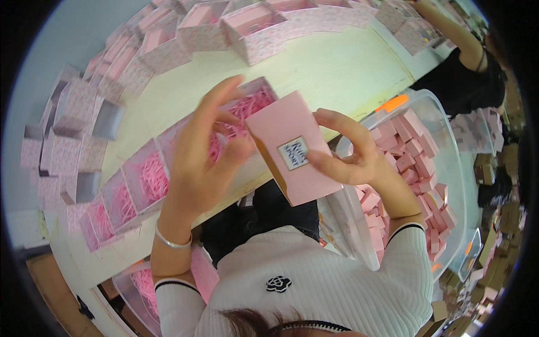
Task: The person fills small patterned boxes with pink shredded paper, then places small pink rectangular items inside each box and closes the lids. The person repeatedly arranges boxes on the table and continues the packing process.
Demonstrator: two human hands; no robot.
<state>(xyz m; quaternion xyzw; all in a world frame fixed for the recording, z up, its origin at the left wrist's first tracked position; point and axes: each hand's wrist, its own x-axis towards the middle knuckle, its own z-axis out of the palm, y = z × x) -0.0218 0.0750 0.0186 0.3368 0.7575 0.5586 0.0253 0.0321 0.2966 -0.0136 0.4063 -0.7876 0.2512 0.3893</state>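
My right hand [353, 156] grips a pink cardboard box [278, 122] by its right side, with the thumb on the front. A square label with writing is on the box's face, and a brown inner surface shows along its curved left edge. My left hand [198, 156], somewhat blurred, is raised beside that edge with fingers apart and nothing in them. Whether its thumb touches the box I cannot tell. Behind the hands, a row of open floral-patterned boxes [143, 206] stands along the table's near edge, with pink shredded paper filler [153, 175] inside.
Stacked floral boxes [158, 50] line the far and left sides of the pale table [320, 63]. At right, a clear plastic bin [457, 189] holds many small pink boxes [414, 147]. Another bin [134, 290] with pink filler is at lower left. A person [467, 80] in black is at upper right.
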